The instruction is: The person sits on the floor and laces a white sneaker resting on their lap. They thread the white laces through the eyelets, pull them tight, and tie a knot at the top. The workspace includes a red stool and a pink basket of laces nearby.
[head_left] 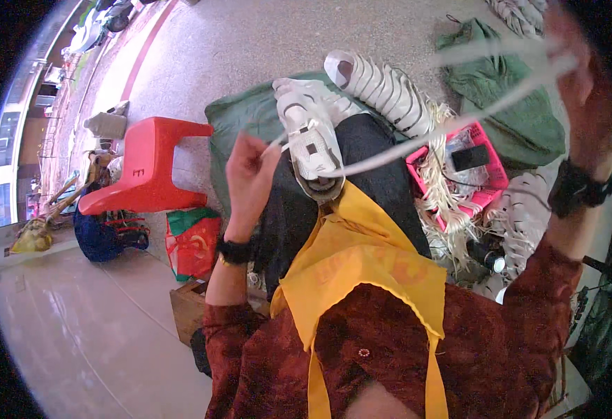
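Note:
A white shoe [311,143] rests on my lap, its toe toward me. From its front a long white shoelace [418,148] runs up to the right, smeared by motion. At its far end is my right hand [580,84], raised high at the right and closed on the lace. My left hand [249,167] is beside the shoe on its left, its fingers pinched on a short white length of lace that leads to the shoe.
A pink basket [496,183] at my right holds white laces [433,174] and a black phone [469,158]. Stacked white shoes [388,94] lie ahead, near green cloth [505,98]. To the left stand a red plastic chair [145,164] and a red-green bag [191,241].

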Demonstrator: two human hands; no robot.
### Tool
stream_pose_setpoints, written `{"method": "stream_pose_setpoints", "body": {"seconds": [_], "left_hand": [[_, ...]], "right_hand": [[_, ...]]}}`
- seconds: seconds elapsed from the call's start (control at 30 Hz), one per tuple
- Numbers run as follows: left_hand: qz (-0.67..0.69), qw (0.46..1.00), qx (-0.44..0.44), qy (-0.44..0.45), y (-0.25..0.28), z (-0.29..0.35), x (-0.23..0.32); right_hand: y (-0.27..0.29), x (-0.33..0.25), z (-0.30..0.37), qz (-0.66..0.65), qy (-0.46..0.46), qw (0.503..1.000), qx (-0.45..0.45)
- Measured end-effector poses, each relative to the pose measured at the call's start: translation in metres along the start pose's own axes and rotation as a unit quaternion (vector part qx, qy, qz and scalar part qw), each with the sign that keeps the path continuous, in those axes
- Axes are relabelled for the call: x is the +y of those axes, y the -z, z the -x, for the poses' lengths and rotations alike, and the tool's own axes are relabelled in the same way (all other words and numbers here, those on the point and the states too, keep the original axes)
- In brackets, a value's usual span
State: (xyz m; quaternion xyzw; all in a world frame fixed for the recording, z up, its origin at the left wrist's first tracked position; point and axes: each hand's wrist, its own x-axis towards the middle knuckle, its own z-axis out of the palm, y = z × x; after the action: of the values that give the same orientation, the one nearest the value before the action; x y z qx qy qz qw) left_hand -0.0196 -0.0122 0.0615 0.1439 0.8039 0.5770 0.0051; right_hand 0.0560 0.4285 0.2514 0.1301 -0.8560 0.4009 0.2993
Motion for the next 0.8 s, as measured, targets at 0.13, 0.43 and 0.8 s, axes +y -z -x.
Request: {"method": "stream_pose_setpoints", "body": {"seconds": [0.13,0.43,0.8], "left_hand": [[0.017,0.999,0.034,0.033,0.031,0.029,-0.01],[0.244,0.911,0.199,0.265,0.12,0.074,-0.069],[-0.168,0.978,0.077,0.098,0.079,0.048,-0.078]], "right_hand": [[-0.048,0.043,0.069,-0.137,-0.329,0.927,-0.115],[-0.239,0.035,0.127,-0.084,-0.181,0.952,-0.232],[-0.318,0.075,0.071,-0.051,-0.005,0.974,-0.222]]}}
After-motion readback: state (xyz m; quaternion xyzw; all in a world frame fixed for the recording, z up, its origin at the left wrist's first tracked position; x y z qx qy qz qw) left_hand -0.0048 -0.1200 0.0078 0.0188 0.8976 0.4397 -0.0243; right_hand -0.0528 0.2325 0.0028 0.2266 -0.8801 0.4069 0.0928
